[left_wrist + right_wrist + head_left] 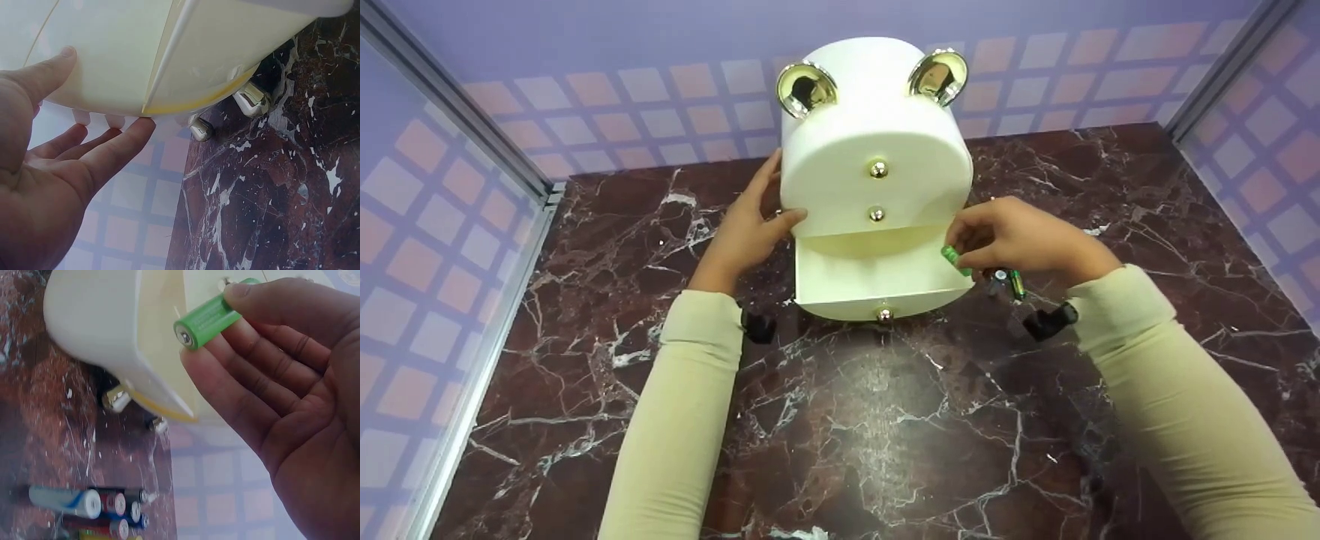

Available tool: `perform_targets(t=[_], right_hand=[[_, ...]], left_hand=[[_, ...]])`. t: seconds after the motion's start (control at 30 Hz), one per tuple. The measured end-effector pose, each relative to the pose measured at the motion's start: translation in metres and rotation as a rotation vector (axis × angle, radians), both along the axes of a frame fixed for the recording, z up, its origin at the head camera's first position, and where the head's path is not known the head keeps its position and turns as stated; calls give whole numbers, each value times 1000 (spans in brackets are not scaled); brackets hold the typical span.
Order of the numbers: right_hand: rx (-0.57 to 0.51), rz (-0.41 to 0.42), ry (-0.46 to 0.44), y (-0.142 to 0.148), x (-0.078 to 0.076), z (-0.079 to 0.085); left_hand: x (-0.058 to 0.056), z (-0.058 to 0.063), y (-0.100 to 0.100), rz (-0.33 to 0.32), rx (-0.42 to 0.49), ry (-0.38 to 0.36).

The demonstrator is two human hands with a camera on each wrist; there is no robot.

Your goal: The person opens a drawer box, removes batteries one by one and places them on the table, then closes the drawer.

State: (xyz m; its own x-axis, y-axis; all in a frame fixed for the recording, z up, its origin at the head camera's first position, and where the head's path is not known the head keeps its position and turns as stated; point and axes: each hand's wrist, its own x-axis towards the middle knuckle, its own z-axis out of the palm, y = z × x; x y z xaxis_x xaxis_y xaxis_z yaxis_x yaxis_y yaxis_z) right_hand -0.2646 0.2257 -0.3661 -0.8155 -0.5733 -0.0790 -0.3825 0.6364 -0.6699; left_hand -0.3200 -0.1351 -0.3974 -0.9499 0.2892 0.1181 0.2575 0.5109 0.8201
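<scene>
A white rounded storage box point(840, 184) with gold ears and round gold knobs stands near the back wall. Its bottom drawer point(847, 281) is pulled out, and its visible floor is bare. At the box's left side is my left hand point(746, 229), thumb on the front and extended fingertips touching the side. My right hand point(1020, 236) pinches a green battery point(208, 322) between thumb and fingers, at the drawer's right edge. Several more batteries point(64, 500) of different colours stand on the table just right of the drawer, partly hidden by the right hand in the head view.
The box rests on a dark red marbled table point(840, 420) with white veins. A purple wall with pink and white squares point(641, 86) rises behind it, with side panels left and right. Black wrist cameras point(1050, 322) sit under both cuffs.
</scene>
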Motion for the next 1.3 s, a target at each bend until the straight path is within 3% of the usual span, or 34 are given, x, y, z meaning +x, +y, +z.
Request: perform_targets(t=[0.43, 0.7, 1.0, 1.3], right_hand=[[-41, -133, -64, 42, 8, -6], [-42, -231, -49, 65, 13, -15], [-89, -314, -86, 87, 18, -34], [-27, -400, -139, 103, 19, -57]], left_hand=[[1, -2, 1, 13, 4, -13], [2, -2, 1, 17, -4, -18], [2, -3, 1, 18, 14, -18], [2, -4, 1, 4, 53, -28]])
